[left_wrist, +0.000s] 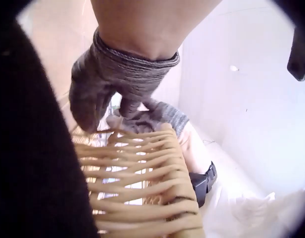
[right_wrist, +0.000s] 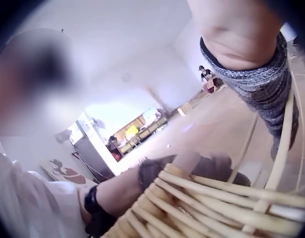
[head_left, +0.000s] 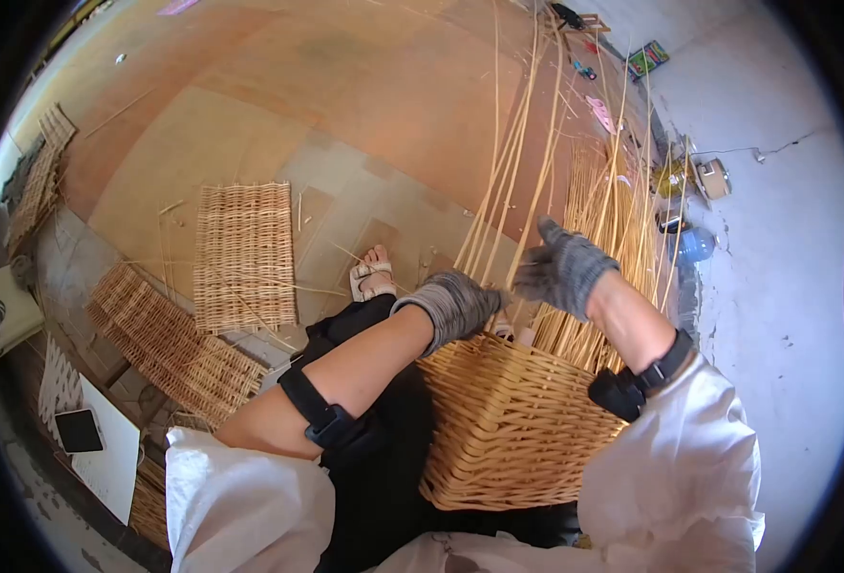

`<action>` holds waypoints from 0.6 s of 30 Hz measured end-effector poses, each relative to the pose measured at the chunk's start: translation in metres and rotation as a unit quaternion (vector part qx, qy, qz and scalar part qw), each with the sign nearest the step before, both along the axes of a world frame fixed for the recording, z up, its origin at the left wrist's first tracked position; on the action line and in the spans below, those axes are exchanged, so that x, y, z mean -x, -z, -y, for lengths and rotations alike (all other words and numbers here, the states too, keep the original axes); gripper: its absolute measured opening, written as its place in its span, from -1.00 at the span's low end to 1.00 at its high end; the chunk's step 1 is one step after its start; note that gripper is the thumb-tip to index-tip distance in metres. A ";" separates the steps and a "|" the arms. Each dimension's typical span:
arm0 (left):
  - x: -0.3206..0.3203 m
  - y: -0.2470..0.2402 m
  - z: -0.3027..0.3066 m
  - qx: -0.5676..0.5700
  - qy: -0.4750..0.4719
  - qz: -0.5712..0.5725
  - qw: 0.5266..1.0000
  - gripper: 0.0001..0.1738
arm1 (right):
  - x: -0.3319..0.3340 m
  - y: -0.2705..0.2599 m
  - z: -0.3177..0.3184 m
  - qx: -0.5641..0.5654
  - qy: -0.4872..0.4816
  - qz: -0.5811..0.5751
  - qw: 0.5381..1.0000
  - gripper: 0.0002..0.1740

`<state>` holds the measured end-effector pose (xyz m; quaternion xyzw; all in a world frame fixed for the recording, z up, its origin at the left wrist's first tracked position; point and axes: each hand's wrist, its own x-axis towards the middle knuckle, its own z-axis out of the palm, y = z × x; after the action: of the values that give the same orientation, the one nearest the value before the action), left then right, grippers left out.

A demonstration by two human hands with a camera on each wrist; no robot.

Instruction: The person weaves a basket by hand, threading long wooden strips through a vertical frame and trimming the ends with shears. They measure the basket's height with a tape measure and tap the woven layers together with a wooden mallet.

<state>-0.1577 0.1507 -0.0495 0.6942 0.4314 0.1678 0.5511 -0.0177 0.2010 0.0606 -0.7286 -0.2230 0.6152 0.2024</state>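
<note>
A square wicker basket stands between the person's legs, long upright canes rising from its far side. The left hand, in a grey knitted glove, is at the near left of the rim, its fingers curled round a cane. In the left wrist view, the left glove bends down over the woven edge. Facing it, the gloved right hand is raised beside the canes with its fingers extended. The right wrist view has the right glove pointing down behind one pale cane.
A bundle of loose canes lies beyond the basket, along the wall. Woven panels lie on the floor at left. A phone rests on a white board. A water jug is by the wall.
</note>
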 end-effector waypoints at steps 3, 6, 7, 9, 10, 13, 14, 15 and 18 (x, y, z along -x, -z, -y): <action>-0.017 -0.010 -0.005 0.127 -0.017 -0.108 0.986 -0.47 | 0.011 0.024 -0.003 0.095 0.030 0.054 0.994 -0.10; -0.026 -0.025 -0.012 0.128 0.016 -0.183 0.975 -0.46 | 0.000 0.044 -0.007 0.091 0.033 0.089 0.991 -0.05; -0.025 -0.023 -0.014 0.104 0.042 -0.164 0.980 -0.47 | 0.005 0.042 -0.002 0.064 0.036 0.107 0.991 -0.03; -0.015 -0.027 -0.002 0.134 -0.031 -0.031 0.990 -0.69 | 0.007 0.042 -0.001 -0.048 0.055 0.103 0.992 -0.22; -0.013 -0.021 0.005 0.188 -0.068 0.064 0.978 -0.70 | 0.005 0.041 -0.004 -0.127 0.073 0.075 0.986 -0.32; -0.009 -0.007 0.020 0.317 -0.155 0.316 0.881 -0.78 | 0.001 0.013 -0.011 -0.298 0.023 -0.037 0.954 -0.59; -0.007 -0.002 0.022 0.343 -0.154 0.340 0.862 -0.77 | 0.001 -0.004 -0.004 -0.322 -0.059 -0.025 0.945 -0.64; -0.007 0.008 0.021 0.368 -0.155 0.364 0.842 -0.76 | -0.004 -0.016 -0.002 -0.343 -0.143 -0.015 0.928 -0.69; -0.012 0.035 0.014 0.104 -0.042 0.185 0.976 -0.70 | 0.003 -0.048 0.031 -0.338 -0.222 0.023 0.914 -0.71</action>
<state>-0.1460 0.1372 -0.0844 0.5714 0.3656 0.2710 0.6830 -0.0206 0.1698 0.1087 -0.5623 -0.5785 0.5151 0.2896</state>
